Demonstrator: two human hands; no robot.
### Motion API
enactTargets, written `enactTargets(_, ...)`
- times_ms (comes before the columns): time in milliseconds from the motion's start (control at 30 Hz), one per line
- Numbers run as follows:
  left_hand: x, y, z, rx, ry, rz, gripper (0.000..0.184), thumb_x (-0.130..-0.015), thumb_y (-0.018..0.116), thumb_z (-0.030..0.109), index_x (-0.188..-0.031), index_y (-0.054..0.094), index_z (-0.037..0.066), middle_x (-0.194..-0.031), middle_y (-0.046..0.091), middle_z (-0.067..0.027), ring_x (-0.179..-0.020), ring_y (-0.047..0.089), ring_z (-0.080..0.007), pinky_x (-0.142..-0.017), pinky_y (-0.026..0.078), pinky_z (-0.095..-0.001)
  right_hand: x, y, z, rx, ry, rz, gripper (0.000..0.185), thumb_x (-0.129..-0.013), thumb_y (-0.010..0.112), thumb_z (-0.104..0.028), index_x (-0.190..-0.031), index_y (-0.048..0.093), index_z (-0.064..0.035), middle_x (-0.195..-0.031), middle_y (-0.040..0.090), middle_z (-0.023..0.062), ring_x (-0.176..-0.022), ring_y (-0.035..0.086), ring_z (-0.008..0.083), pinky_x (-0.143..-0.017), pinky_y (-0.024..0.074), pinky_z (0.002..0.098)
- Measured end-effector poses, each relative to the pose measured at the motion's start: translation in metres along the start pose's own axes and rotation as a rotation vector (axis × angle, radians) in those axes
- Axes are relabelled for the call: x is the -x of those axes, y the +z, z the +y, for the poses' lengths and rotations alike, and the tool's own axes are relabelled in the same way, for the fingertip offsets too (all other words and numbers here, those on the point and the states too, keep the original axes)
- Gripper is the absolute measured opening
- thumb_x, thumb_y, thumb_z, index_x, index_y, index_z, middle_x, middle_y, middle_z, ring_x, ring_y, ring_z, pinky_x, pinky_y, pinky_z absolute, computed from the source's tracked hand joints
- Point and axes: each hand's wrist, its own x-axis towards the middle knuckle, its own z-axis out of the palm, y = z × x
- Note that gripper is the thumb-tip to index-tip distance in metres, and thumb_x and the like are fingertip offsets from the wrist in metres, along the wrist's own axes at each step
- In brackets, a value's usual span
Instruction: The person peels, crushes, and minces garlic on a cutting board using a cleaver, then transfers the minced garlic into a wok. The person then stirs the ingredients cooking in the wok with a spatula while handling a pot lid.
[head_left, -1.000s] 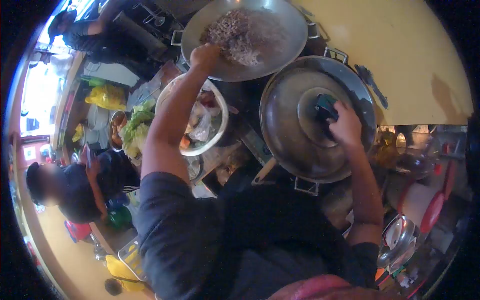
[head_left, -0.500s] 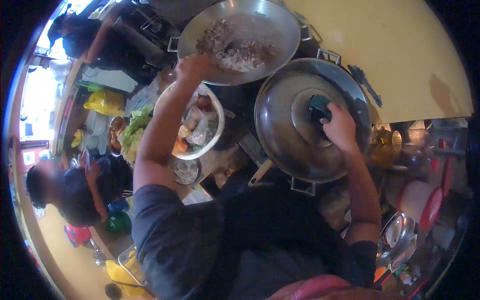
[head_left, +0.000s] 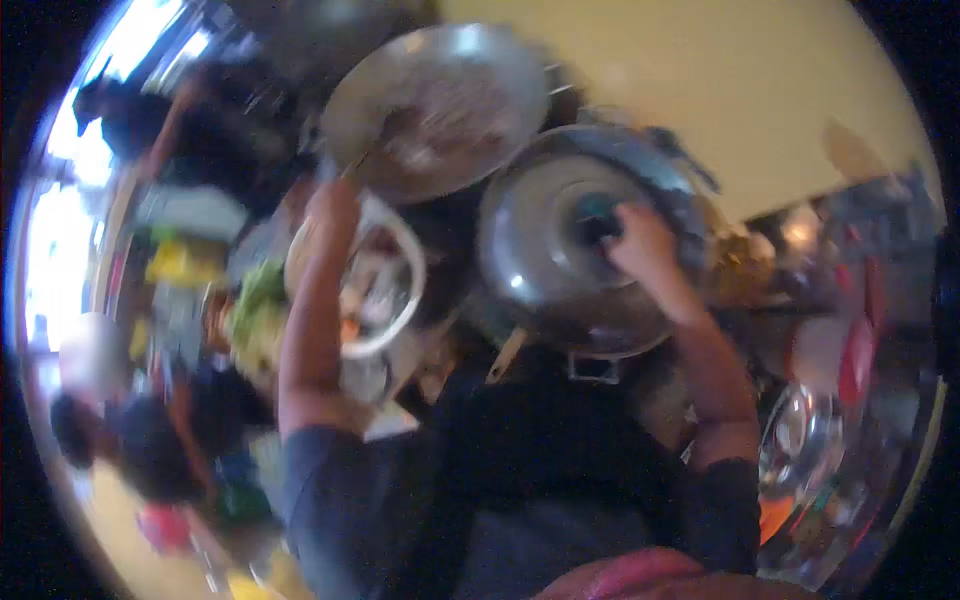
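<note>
My left hand [head_left: 335, 205] is closed at the near left rim of a wide metal wok [head_left: 350, 100]. A thin utensil handle seems to run from it toward the brown, shredded-looking food [head_left: 450, 115] in the wok; blur hides its shape. With my right hand [head_left: 642, 242] I grip a dark green cloth or pad [head_left: 596, 212] at the centre of a large domed lid [head_left: 540, 270]. The lid lies over a second wide pan to the right of the wok. Below my left hand, partly behind the forearm, is a white-rimmed tub [head_left: 418, 270] of mixed food and plastic bags.
Leafy greens [head_left: 260, 315] and a yellow bag [head_left: 188, 262] are at the left. Two people [head_left: 150, 445] [head_left: 135, 120] in dark clothes are at the far left. A wooden handle [head_left: 507, 355] lies below the lid. Metalware [head_left: 800, 440] and a red-rimmed container [head_left: 858, 355] are at the right.
The view has shifted and blurred, so wok and lid sit further left. My left hand has drawn back from the food to the wok's rim. My right hand remains at the lid's centre.
</note>
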Motion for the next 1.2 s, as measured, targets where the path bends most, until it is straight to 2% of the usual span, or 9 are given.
enactTargets(67, -0.031, 0.067, -0.040, 0.012, 0.105, -0.116, 0.027, -0.084, 0.055, 0.017, -0.109, 0.062, 0.010, -0.103, 0.066, -0.0146, -0.097, 0.064, -0.0338, -0.080, 0.052, -0.0445, 0.012, -0.004, -0.003, -0.233, -0.033, 0.077, 0.048, -0.066, 0.067, -0.014, -0.112, 0.058, -0.0048, -0.107, 0.061, 0.0219, -0.102, 0.057, 0.0395, -0.087, 0.0462, 0.0448)
enactTargets(100, -0.017, 0.086, -0.051, 0.168, 0.216, 0.373, 0.038, -0.085, 0.058, 0.023, -0.120, 0.058, 0.008, -0.108, 0.064, -0.0168, -0.095, 0.063, -0.0316, -0.081, 0.050, -0.0433, 0.026, -0.028, -0.014, -0.270, 0.021, -0.019, 0.052, -0.064, 0.068, -0.014, -0.114, 0.057, -0.0031, -0.109, 0.060, 0.0239, -0.106, 0.055, 0.0397, -0.092, 0.0442, 0.0444)
enactTargets(167, -0.036, 0.080, -0.049, 0.451, 0.304, 0.631, 0.041, -0.086, 0.062, 0.022, -0.123, 0.055, 0.003, -0.112, 0.064, -0.0128, -0.099, 0.063, -0.0269, -0.084, 0.050, -0.0349, 0.043, -0.044, -0.014, -0.279, -0.240, 0.239, 0.064, -0.064, 0.070, -0.015, -0.123, 0.050, -0.0038, -0.117, 0.055, 0.0254, -0.113, 0.051, 0.0408, -0.099, 0.0391, 0.0445)
enactTargets(300, -0.098, 0.129, -0.049, 0.472, 0.311, 0.773, 0.051, -0.070, 0.076, 0.031, -0.115, 0.061, 0.011, -0.112, 0.064, -0.0104, -0.092, 0.065, -0.0272, -0.068, 0.052, -0.0374, 0.083, -0.096, -0.024, -0.045, -0.147, 0.382, 0.080, -0.077, 0.071, -0.026, -0.143, 0.028, -0.0090, -0.133, 0.041, 0.0244, -0.119, 0.047, 0.0383, -0.100, 0.0391, 0.0450)
enactTargets(500, -0.031, 0.050, -0.026, 0.289, 0.101, 0.376, 0.059, -0.066, 0.072, 0.051, -0.114, 0.061, 0.017, -0.128, 0.054, -0.0115, -0.093, 0.062, -0.0275, -0.075, 0.047, -0.0435, 0.189, -0.220, -0.054, -0.100, -0.335, 0.834, 0.054, -0.080, 0.067, -0.022, -0.128, 0.048, -0.0069, -0.127, 0.049, 0.0199, -0.116, 0.050, 0.0370, -0.099, 0.0409, 0.0429)
enactTargets(667, 0.023, -0.038, 0.007, 0.327, 0.208, 0.763, 0.054, -0.071, 0.071, 0.041, -0.119, 0.060, 0.018, -0.118, 0.058, -0.0115, -0.101, 0.059, -0.0290, -0.080, 0.044, -0.0472, 0.214, -0.351, -0.064, 0.231, -0.268, 1.482, 0.057, -0.075, 0.073, -0.027, -0.122, 0.052, -0.0027, -0.115, 0.057, 0.0194, -0.112, 0.052, 0.0368, -0.097, 0.0420, 0.0418)
enactTargets(767, 0.075, -0.096, 0.020, 0.353, 0.337, 0.966, 0.045, -0.071, 0.067, 0.031, -0.111, 0.062, 0.013, -0.107, 0.061, -0.0126, -0.094, 0.060, -0.0311, -0.077, 0.046, -0.0476, 0.203, -0.470, -0.076, 0.357, -0.177, 1.687, 0.093, -0.060, 0.085, -0.035, -0.135, 0.038, -0.0038, -0.132, 0.045, 0.0219, -0.125, 0.041, 0.0352, -0.104, 0.0354, 0.0418)
enactTargets(833, 0.105, -0.118, 0.028, 0.386, 0.383, 1.066, 0.039, -0.069, 0.065, 0.024, -0.105, 0.064, 0.008, -0.097, 0.064, -0.0138, -0.088, 0.062, -0.0330, -0.073, 0.048, -0.0475, 0.181, -0.550, -0.071, 0.925, -0.191, 2.160, 0.064, -0.081, 0.062, -0.043, -0.128, 0.049, -0.0020, -0.113, 0.058, 0.0256, -0.108, 0.055, 0.0386, -0.091, 0.0461, 0.0469)
enactTargets(1200, 0.222, -0.105, -0.026, 0.609, -0.033, 0.432, 0.025, -0.084, 0.057, 0.023, -0.104, 0.068, 0.015, -0.110, 0.063, -0.0118, -0.094, 0.062, -0.0325, -0.079, 0.050, -0.0436, 0.085, -0.645, 0.036, 0.509, 0.223, 1.457, 0.077, -0.073, 0.069, -0.041, -0.135, 0.039, -0.0063, -0.121, 0.054, 0.0221, -0.115, 0.050, 0.0368, -0.097, 0.0413, 0.0450)
